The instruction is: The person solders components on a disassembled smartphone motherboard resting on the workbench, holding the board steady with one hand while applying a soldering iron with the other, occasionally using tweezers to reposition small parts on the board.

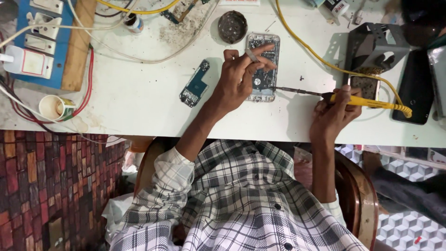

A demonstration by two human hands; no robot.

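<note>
Yellow-handled soldering iron [357,100] gripped in right hand [332,116], metal tip touching opened silver phone chassis [263,67] on white worktable [139,93]. Left hand [239,79] rested on chassis, fingers pinched narrow. Blue circuit board [195,84] lay just beside.

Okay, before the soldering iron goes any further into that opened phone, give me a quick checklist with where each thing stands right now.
1. Opened phone held steady: ok, left hand rests on it with fingers spread.
2. Soldering iron gripped: ok, right hand wraps its yellow handle.
3. Tip at the phone: ok, it meets the phone's lower right edge.
4. Yellow cord off the phone: ok, it runs to the right of it.
5. Loose circuit board out of the way: ok, lying apart to the left.
6. Tip hot: cannot tell.
</note>
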